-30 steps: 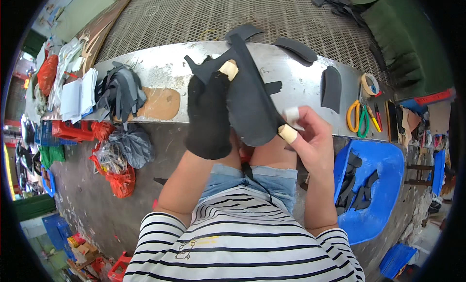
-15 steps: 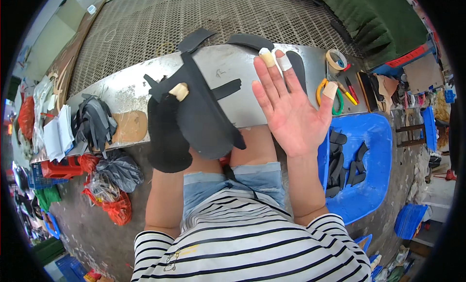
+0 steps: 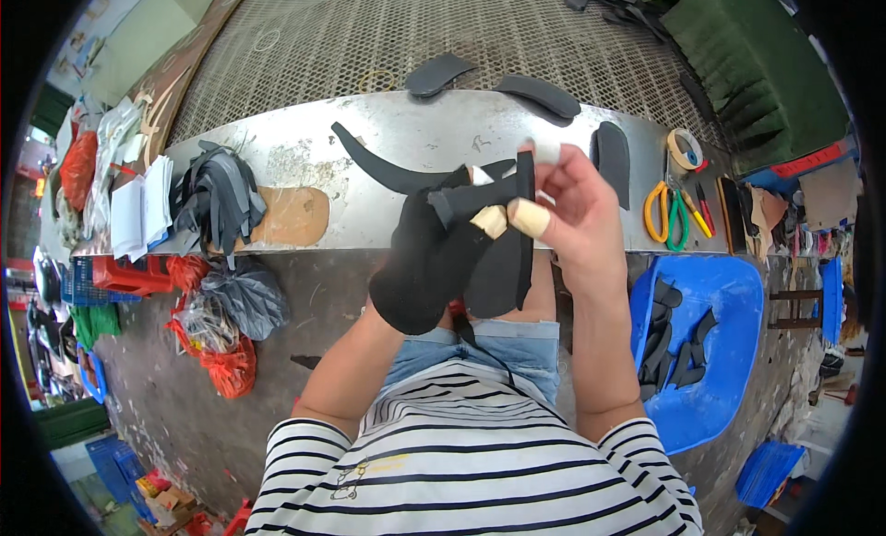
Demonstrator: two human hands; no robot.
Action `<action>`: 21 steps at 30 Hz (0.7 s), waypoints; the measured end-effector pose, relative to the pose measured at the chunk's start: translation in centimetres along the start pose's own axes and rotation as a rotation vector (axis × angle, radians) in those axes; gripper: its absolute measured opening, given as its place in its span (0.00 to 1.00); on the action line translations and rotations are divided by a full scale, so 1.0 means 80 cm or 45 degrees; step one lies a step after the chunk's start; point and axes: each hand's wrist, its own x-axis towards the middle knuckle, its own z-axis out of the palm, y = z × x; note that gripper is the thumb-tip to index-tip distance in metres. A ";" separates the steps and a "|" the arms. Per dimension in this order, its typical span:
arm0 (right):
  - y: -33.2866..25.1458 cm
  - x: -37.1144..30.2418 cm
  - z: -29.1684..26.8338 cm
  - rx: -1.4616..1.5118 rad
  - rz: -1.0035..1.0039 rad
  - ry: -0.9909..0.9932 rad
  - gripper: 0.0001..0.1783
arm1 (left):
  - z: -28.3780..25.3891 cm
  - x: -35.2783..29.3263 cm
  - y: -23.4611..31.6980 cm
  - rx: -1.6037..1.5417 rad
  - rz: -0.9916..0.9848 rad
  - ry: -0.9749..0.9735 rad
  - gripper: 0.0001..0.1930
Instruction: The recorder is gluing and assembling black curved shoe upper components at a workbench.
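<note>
My left hand [image 3: 417,264], in a black glove with a pale cover on a fingertip, is closed on a dark grey sole-shaped piece [image 3: 500,282] over my lap at the bench edge. A dark strip [image 3: 484,200] lies across the top of that piece, also held by the glove. My bare right hand [image 3: 586,208], its fingertips wrapped in pale tape, pinches the strip's right end between thumb and fingers. Beyond the glove a long curved dark strip [image 3: 374,169] stretches over the metal bench [image 3: 268,162]; where it ends is hidden behind the hands.
Dark pads [image 3: 540,95] lie along the bench's far edge by a mesh surface [image 3: 314,47]. Orange-and-green-handled scissors [image 3: 678,220], a tape roll [image 3: 685,148] and a pile of dark strips [image 3: 217,199] rest on the bench. A blue tub [image 3: 729,388] holding dark pieces stands at lower right.
My right hand, open with its palm up before, has come left and closed on the strip. My gloved left hand has moved right with the dark pieces. The view has shifted slightly.
</note>
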 end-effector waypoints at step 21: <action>-0.023 0.017 -0.010 1.422 -0.282 -0.237 0.58 | 0.011 -0.005 0.020 0.943 0.729 -0.563 0.05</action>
